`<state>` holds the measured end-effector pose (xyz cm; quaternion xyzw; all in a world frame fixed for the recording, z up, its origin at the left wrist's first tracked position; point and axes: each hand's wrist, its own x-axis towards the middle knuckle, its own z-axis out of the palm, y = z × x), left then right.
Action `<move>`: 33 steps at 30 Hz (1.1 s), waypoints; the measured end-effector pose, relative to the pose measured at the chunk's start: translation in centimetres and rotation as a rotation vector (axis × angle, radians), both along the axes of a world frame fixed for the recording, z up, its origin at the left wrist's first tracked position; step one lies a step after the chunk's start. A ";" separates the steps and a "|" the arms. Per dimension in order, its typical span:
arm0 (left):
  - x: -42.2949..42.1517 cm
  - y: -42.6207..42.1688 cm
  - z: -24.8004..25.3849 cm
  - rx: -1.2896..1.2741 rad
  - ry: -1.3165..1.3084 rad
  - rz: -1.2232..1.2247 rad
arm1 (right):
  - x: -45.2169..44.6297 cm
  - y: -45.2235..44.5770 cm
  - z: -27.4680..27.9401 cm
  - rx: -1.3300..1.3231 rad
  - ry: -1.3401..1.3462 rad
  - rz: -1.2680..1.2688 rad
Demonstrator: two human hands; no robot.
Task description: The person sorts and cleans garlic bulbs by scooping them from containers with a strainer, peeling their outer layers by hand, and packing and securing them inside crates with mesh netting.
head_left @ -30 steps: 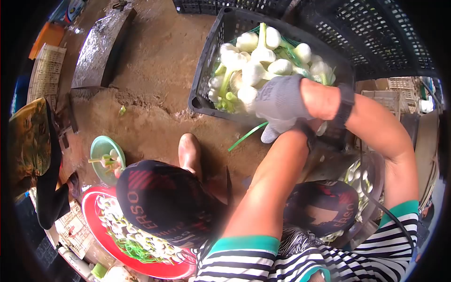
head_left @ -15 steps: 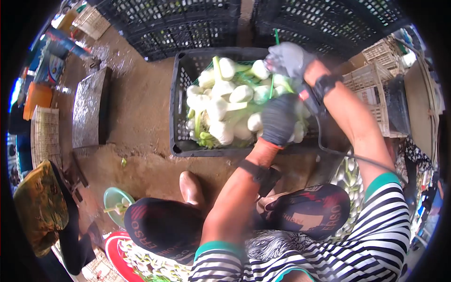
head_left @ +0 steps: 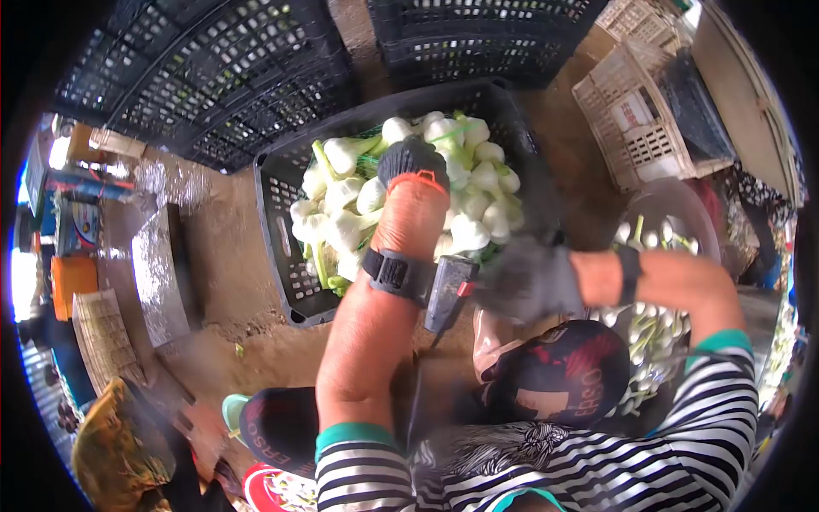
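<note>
A black plastic crate [head_left: 277,294] holds many white garlic bulbs [head_left: 345,226] with green stems, partly inside green netting [head_left: 368,162]. My left hand [head_left: 413,160], in a dark glove, is closed over the bulbs at the middle of the crate. Its fingers point away from me, and what they hold is hidden. Motion blurs my right hand [head_left: 527,277], in a grey glove, at the crate's near right corner. A dark handheld tool [head_left: 449,294] with a red button and a cord lies just left of its fingers. I cannot tell whether the hand grips it.
Tall black crates [head_left: 230,77] stand behind. To the right are a beige crate [head_left: 627,119] and a clear tub [head_left: 674,200], with more garlic [head_left: 653,341] below. A metal-topped bench [head_left: 158,277] stands left. A red-rimmed basin [head_left: 260,486] sits near my legs.
My right hand has come down from the crate's far right corner to its near side. My left hand has moved left and farther over the bulbs. The view has turned.
</note>
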<state>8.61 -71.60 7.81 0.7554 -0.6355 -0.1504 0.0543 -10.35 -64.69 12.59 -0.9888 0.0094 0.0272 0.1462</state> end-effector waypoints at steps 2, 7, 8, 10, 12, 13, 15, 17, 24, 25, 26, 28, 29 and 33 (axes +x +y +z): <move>-0.1 -0.2 1.5 -0.069 -0.238 -0.364 | 5.6 0.0 -0.2 0.442 -0.072 -0.029; -0.1 -0.9 -0.8 -0.092 0.218 -0.501 | 11.3 0.2 -2.1 0.587 -0.096 -0.280; -0.6 -1.8 -1.4 0.000 0.045 -0.576 | 11.2 0.1 -3.8 0.671 -0.120 -0.255; -1.6 -2.0 -3.0 0.053 -0.056 -0.648 | 10.7 0.4 -5.6 0.811 -0.185 -0.186; -2.2 0.2 -3.7 -0.056 0.200 -0.503 | 10.4 2.3 -4.4 0.480 -0.137 -0.188; -2.2 1.6 -3.6 -0.109 0.323 -0.416 | 10.5 3.5 -3.4 0.177 -0.074 -0.200; -1.7 3.7 -3.3 -0.154 0.286 -0.594 | 10.1 5.0 -3.6 -0.073 -0.192 -0.132; -2.4 4.5 -2.2 -0.182 0.202 -0.568 | 7.2 5.1 -4.9 -0.021 -0.395 0.032; -3.4 4.8 -2.7 -0.242 0.180 -0.472 | -0.7 -0.8 1.9 0.330 0.201 0.359; -3.3 4.7 -2.9 -0.257 0.198 -0.500 | -1.2 -1.2 2.4 0.428 0.262 0.259; -3.1 4.4 -3.1 -0.269 0.216 -0.531 | -1.5 -1.7 2.8 0.529 0.320 0.154; -2.5 3.8 -3.6 -0.305 0.293 -0.617 | -1.5 -3.8 3.6 0.786 0.213 0.057; -2.6 3.5 -3.7 -0.224 0.251 -0.605 | -1.7 -4.6 3.0 0.886 0.054 0.023; -3.3 4.4 -0.5 -0.099 0.229 -0.535 | -1.3 -7.3 5.3 0.880 0.082 -0.348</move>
